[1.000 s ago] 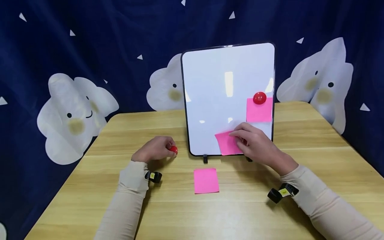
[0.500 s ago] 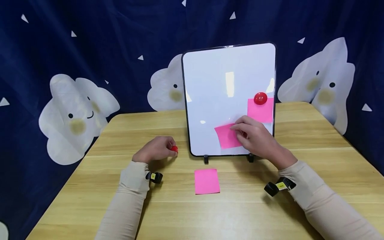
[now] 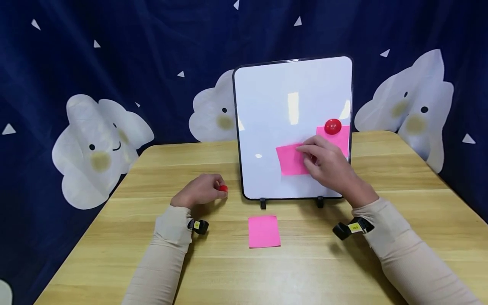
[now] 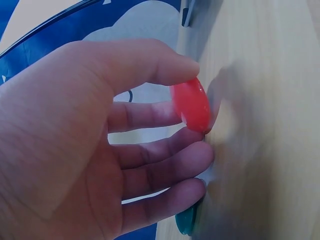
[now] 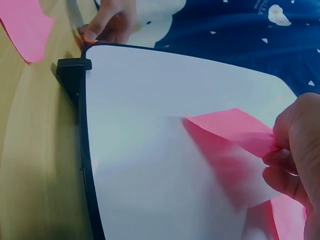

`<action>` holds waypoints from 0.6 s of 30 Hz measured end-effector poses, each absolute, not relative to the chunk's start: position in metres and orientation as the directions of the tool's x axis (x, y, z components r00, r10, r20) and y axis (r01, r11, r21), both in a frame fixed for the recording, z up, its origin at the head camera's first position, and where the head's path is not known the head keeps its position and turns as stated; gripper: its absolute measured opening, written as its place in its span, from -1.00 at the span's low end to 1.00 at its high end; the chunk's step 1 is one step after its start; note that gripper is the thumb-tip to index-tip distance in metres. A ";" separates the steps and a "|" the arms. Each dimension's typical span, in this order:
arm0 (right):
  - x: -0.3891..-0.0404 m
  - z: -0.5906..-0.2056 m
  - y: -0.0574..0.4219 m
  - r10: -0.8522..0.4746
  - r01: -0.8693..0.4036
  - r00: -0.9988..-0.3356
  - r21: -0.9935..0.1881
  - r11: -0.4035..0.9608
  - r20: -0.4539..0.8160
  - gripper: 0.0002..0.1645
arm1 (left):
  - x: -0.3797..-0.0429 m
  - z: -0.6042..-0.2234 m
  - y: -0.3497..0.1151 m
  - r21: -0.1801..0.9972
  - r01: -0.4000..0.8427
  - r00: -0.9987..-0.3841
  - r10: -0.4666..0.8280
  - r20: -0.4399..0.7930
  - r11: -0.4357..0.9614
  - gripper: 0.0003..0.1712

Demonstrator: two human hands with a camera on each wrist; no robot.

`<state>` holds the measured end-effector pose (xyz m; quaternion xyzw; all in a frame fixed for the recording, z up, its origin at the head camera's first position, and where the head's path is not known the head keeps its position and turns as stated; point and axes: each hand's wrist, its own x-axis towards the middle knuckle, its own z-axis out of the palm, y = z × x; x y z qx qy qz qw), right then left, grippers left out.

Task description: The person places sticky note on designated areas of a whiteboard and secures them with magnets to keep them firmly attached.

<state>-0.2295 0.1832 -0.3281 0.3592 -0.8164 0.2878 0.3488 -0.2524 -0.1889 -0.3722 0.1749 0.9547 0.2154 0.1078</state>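
From where I stand, the person's right grip (image 3: 328, 165) is drawn to a narrow pinch, thumb and fingertips together on one edge of a pink note (image 3: 289, 161), which is up in front of the lower half of the whiteboard (image 3: 263, 106). Seen from the right wrist, that held edge stands off the white surface and the note slants in toward it; whether its far corner touches, I cannot tell. The left grip (image 3: 201, 190) is down low, just beside the board's left side, thumb and fingers closed on a small red button (image 3: 223, 189) near the counter (image 3: 305, 271). A green button (image 4: 186, 221) peeks out from behind the little finger in the left wrist view. Just beside the right grip, partly covered by it, a posted note (image 3: 341, 141), also pink, hangs at the board's right edge with a red dome (image 3: 333, 126) over its top. The black-rimmed board stands upright on small black feet (image 3: 263, 203), and in front of it a loose note (image 3: 264, 231) of the same pink lies flat. Behind everything is a dark blue curtain (image 3: 152, 63) printed with pale clouds (image 3: 85, 169) and little white triangles.
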 end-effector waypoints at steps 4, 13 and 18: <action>-0.233 -0.328 0.181 -0.368 -0.780 -0.495 -0.215 0.588 0.788 -0.69 | -0.252 -0.372 -0.190 0.448 0.282 -0.920 0.371 -0.123 0.848 -0.78; -0.236 -0.324 0.180 -0.312 -0.694 -0.536 -0.200 0.691 0.785 -0.56 | -0.252 -0.372 -0.187 0.457 0.244 -0.928 0.342 -0.145 0.855 -0.77; -0.237 -0.325 0.182 -0.286 -0.686 -0.528 -0.203 0.699 0.800 -0.58 | -0.252 -0.373 -0.185 0.457 0.236 -0.931 0.334 -0.145 0.858 -0.76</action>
